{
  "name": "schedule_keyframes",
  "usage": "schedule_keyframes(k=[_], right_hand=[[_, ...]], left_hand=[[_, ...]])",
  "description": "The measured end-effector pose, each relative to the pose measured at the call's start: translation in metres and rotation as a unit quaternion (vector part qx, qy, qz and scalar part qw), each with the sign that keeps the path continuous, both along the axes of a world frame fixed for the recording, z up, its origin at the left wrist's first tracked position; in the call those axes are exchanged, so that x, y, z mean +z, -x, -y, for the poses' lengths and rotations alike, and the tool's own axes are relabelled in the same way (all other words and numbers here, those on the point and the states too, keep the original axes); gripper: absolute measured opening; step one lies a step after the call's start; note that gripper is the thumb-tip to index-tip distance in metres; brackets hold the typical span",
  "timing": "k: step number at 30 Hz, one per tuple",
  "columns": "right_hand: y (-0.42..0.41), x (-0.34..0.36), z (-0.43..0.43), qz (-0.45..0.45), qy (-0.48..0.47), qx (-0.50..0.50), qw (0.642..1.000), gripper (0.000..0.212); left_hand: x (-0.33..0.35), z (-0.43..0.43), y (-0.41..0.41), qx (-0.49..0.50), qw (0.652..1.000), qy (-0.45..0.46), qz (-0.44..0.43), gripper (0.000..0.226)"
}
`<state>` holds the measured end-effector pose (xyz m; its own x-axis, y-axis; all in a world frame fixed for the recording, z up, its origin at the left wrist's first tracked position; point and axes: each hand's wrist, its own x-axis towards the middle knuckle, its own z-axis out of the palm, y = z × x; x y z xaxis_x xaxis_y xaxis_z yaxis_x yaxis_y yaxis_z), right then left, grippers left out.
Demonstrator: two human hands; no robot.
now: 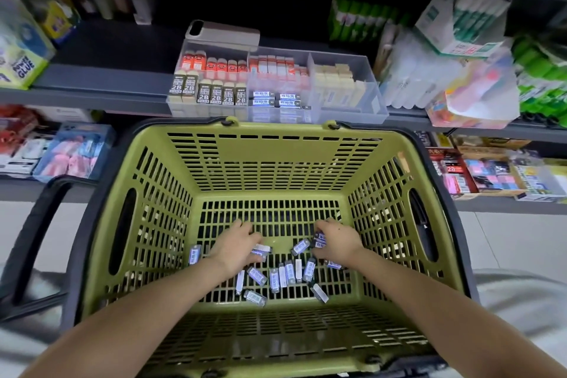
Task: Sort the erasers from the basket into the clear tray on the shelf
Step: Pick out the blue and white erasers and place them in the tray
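Two bare hands are down on the floor of an olive-green slatted plastic basket (pixel 276 159). The left hand (pixel 234 244), at 9 o'clock of the floor's middle, has its fingers curled over one of the small blue-and-white wrapped erasers (pixel 290 275) and pinches it against the thumb. The right hand (pixel 336 242), at 3 o'clock, is curled round a couple more. About a dozen erasers lie loose on the slats at 6 o'clock of both hands, some side by side, one alone at 9 o'clock of the left hand. At 12 o'clock of the basket a clear plastic compartment tray (pixel 376 98) sits on the dark grey shelf (pixel 101 80). Its middle section holds matching blue-and-white erasers at the front, its left section holds cream 2B blocks and orange packs, and its right section holds plain cream blocks
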<state>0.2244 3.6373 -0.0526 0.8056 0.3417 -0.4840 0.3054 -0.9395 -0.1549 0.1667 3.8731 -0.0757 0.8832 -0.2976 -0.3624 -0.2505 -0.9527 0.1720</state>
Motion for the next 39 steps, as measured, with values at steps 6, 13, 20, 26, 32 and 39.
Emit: schedule_keyframes(k=[6, 13, 20, 26, 32, 39], right_hand=[[-0.018, 0.021, -0.005, -0.009, -0.094, -0.090, 0.991, 0.029], [-0.016, 0.058, -0.025, -0.038, -0.223, -0.155, 0.962, 0.038], [0.008, 0.080, -0.063, -0.012, -0.261, -0.028, 0.965, 0.032], [-0.004, 0.068, -0.038, -0.047, -0.238, -0.021, 0.970, 0.027], [0.014, 0.015, -0.009, -0.039, 0.052, 0.327, 0.943, 0.083], [0.001, 0.005, -0.024, -0.013, 0.035, 0.372, 0.927, 0.054]], left_hand=[[-0.005, -0.005, -0.013, -0.136, 0.989, -0.005, 0.049, 0.057], [0.018, 0.006, -0.019, 0.269, 0.882, 0.368, -0.118, 0.025], [0.062, 0.032, -0.025, 0.492, 0.358, 0.668, -0.429, 0.037], [0.063, 0.029, -0.018, 0.514, 0.389, 0.640, -0.418, 0.031], [0.071, 0.004, -0.023, 0.527, 0.441, 0.615, -0.387, 0.022], [0.086, -0.010, -0.030, 0.519, 0.427, 0.642, -0.369, 0.020]])
